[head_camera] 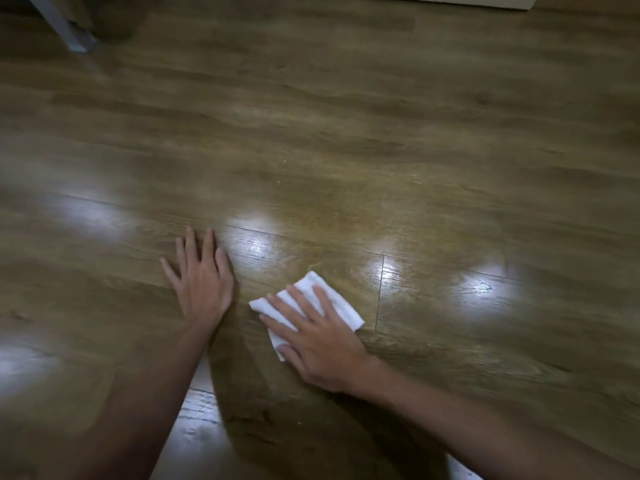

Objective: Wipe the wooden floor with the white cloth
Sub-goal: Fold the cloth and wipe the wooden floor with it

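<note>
- Head view, only one: right hand lies flat on the white cloth, fingers straight & spread, nothing pinched. Prob. so palm + fingers load the whole pad evenly while it rubs.
- Cloth: folded into a small, roughly square pad w/ soft ridges, looks like thin cotton or paper towel. It sits on the wooden floor in front of the person, centre-low in view, just right of the left hand, not touching it.
- Left hand: open, fingers straight, palm flat on bare boards. Reads as a prop for body weight while leaning fwd.
- Floor: brown planks w/ visible grain & thin seams, glossy, several white light glares near the hands.
- Far left top: pale furniture leg, blurred; material unclear.
- Top right edge: light panel, can't tell what.
- Judgement: mid-wipe; most of floor yet to cover.
</note>
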